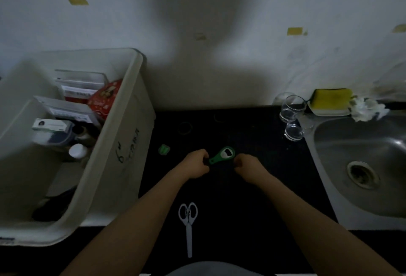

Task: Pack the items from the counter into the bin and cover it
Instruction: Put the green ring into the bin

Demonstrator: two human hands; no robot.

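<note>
the left hand [195, 164] is curled round the handle of a green bottle opener [223, 154] at the middle of the dark tabletop [252, 198]. the right hand [247, 167] sits just at the opener's 4 o'clock with fingers curled; whether it touches it i cannot tell. white scissors [188, 220] lie at 6 o'clock, a small green clip [164, 150] at 9 o'clock. the open bin [123, 143], already holding boxes, stands beyond the clip at 9 o'clock.

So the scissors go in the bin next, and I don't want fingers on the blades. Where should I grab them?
Take the scissors by the pale loop handles, reaching from above. They lie flat on the counter, closed, loops pointing away from you toward the hands, blades pointing at you.
</note>
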